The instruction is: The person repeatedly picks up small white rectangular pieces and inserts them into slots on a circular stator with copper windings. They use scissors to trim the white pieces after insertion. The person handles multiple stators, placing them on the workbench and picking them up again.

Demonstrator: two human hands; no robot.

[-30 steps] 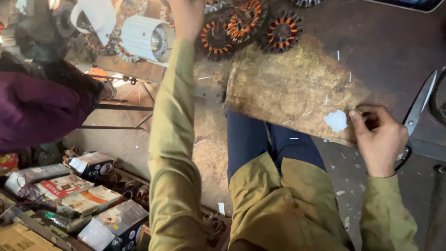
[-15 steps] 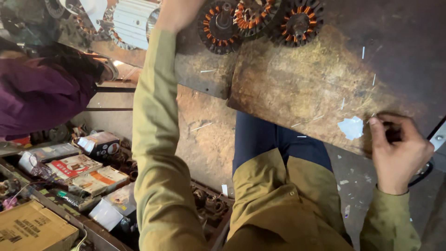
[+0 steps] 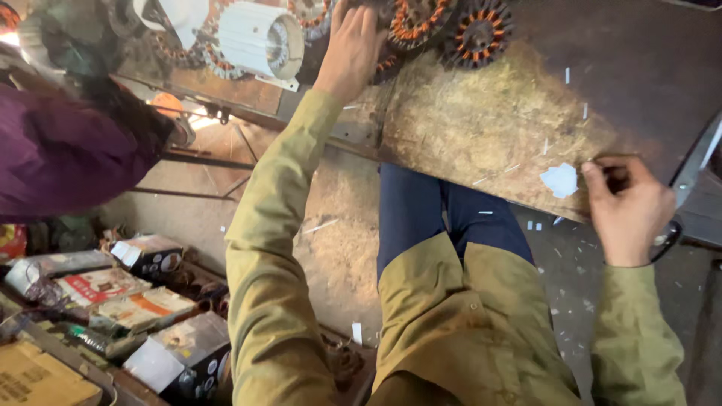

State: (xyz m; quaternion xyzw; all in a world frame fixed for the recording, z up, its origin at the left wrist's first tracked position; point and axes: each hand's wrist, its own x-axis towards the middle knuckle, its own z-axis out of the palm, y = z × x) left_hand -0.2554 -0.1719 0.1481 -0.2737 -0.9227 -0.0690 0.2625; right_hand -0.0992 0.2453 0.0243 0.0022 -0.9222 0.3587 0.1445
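Head view: left hand (image 3: 350, 45) rests spread on a wound stator (image 3: 391, 56) at the workbench's (image 3: 481, 128) far edge; right hand (image 3: 628, 210) pinches scissors (image 3: 688, 177) beside a white paper scrap (image 3: 560, 180) at its near edge; the blades could nick fingers.

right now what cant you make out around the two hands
Head view:
- Left hand: fingertips cut off by the top edge; what they touch is unclear.
- Right hand: curled fingers hide what it grips by the white scrap.
- Scissors: partly behind that hand, partly cut by the right edge.

bare worn benchtop (image 3: 481, 128) mid-span; wound stators (image 3: 451, 26) crowding far edge
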